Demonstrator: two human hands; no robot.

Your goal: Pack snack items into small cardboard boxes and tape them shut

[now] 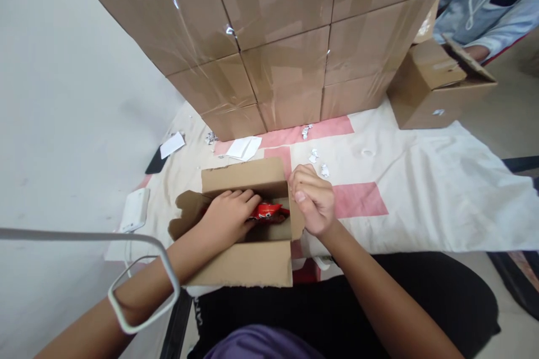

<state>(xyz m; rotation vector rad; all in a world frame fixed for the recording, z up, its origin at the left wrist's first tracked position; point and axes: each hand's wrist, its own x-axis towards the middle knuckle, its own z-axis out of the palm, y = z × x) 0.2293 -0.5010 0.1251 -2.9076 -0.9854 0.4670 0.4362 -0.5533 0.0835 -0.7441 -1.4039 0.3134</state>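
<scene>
A small open cardboard box (256, 263) stands in front of me with its flaps folded outward. My left hand (231, 216) reaches into it, fingers bent around one end of a shiny red packet (269, 211). The packet's other end sticks out to the right between thumb and fingers; the rest is hidden under the hand. At the box's right side my right hand (312, 199) is closed, its curled fingers against the right flap (297, 219).
Taped cartons (286, 73) form a stack behind the box. To the right, a person's sleeve (505, 28) is beside another open carton (438, 90). White papers (244, 148), a dark phone (156, 162) and a white device (135, 210) lie leftward. A pale cable (164, 258) hangs near my left forearm.
</scene>
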